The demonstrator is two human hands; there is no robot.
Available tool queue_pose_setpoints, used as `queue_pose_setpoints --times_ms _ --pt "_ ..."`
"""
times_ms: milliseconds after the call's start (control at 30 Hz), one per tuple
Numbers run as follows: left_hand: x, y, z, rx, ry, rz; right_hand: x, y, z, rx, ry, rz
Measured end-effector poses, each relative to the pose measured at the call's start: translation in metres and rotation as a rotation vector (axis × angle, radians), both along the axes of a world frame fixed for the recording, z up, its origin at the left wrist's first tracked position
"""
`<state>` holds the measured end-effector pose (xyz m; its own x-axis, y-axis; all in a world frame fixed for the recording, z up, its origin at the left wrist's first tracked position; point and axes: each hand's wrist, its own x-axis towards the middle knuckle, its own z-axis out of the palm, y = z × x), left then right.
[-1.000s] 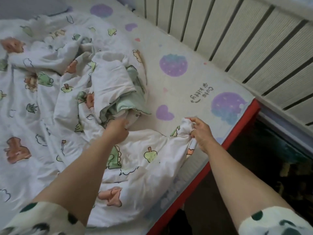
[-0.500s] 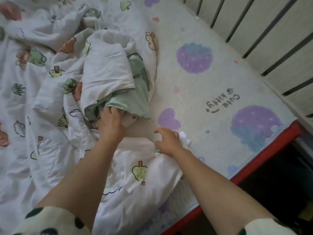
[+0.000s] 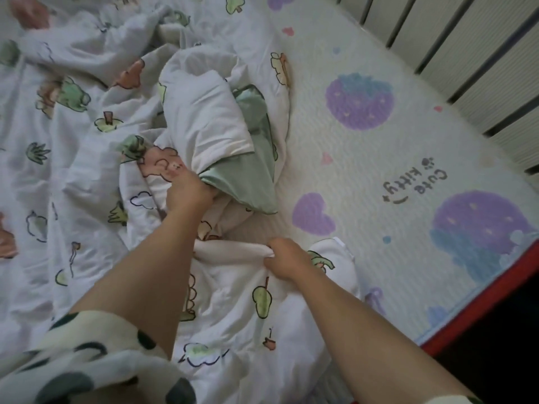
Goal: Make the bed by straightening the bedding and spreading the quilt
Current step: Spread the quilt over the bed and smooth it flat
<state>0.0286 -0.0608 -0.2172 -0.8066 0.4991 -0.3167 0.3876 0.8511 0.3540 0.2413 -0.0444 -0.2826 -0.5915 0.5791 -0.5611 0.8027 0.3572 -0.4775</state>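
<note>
A white quilt (image 3: pixel 73 158) printed with small dinosaurs and trees lies crumpled over the left and middle of the bed. Its green lining (image 3: pixel 248 182) shows in a bunched fold at the centre. My left hand (image 3: pixel 186 191) is closed on that bunched fold, right beside the green lining. My right hand (image 3: pixel 284 259) is closed on a rolled edge of the quilt nearer to me, a little right of the left hand. The mattress pad (image 3: pixel 379 176), cream with purple strawberries and hearts and the words "Cute kitty", lies bare on the right.
A slatted pale wall panel (image 3: pixel 466 48) runs along the bed's far right side. The red bed edge (image 3: pixel 478 316) borders the pad at the lower right, with a dark gap beyond it. My spotted sleeves (image 3: pixel 87 360) show at the bottom.
My right hand has let go of the quilt corner near the red edge and moved left to grip a rolled edge. My left hand has stayed gripping the bunched fold. The view has closed in.
</note>
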Motion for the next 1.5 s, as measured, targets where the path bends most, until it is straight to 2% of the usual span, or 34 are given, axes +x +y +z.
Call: queue_pose_setpoints --times_ms 167,233,300,400,567,700,833,933,1033,1067,1167,1267,1333,1433,1500 --pt "-0.007 0.023 0.037 0.163 -0.087 0.056 0.012 0.024 0.029 0.071 0.045 -0.204" --pt "-0.014 0.041 0.055 0.217 -0.218 0.095 0.017 0.041 0.047 0.105 0.059 -0.296" --pt "-0.019 0.068 0.073 0.324 -0.429 0.205 0.022 0.065 0.063 0.146 0.115 -0.414" --pt "-0.007 0.106 0.112 0.465 -0.574 0.305 0.026 0.103 0.085 0.226 0.205 -0.574" --pt "0.008 0.197 0.175 0.754 -0.620 0.289 0.047 0.197 0.127 0.318 0.352 -0.764" --pt "0.000 0.312 0.213 0.951 -0.618 0.217 0.077 0.292 0.162 0.396 0.392 -0.901" --pt "0.044 0.385 0.280 1.110 -0.710 0.124 0.099 0.392 0.195 0.495 0.489 -1.057" --pt "0.059 0.442 0.267 0.955 -0.680 -0.079 0.119 0.455 0.197 0.444 0.509 -0.989" --pt "0.059 0.479 0.199 0.641 -0.509 -0.103 0.135 0.473 0.176 0.280 0.453 -0.818" --pt "0.078 0.474 0.190 0.603 -0.475 -0.118 0.141 0.472 0.165 0.213 0.446 -0.780" --pt "0.122 0.456 0.145 0.621 -0.668 -0.046 0.161 0.465 0.128 0.092 0.413 -0.721" --pt "0.142 0.454 0.101 0.542 -0.670 -0.011 0.182 0.458 0.097 0.075 0.326 -0.671" --pt "0.153 0.453 0.077 0.473 -0.645 -0.038 0.194 0.451 0.082 0.081 0.231 -0.642" --pt "0.176 0.442 0.048 0.334 -0.590 -0.102 0.211 0.437 0.061 0.144 -0.045 -0.571" --pt "0.192 0.436 0.034 0.287 -0.589 -0.153 0.221 0.429 0.047 0.079 -0.163 -0.637"
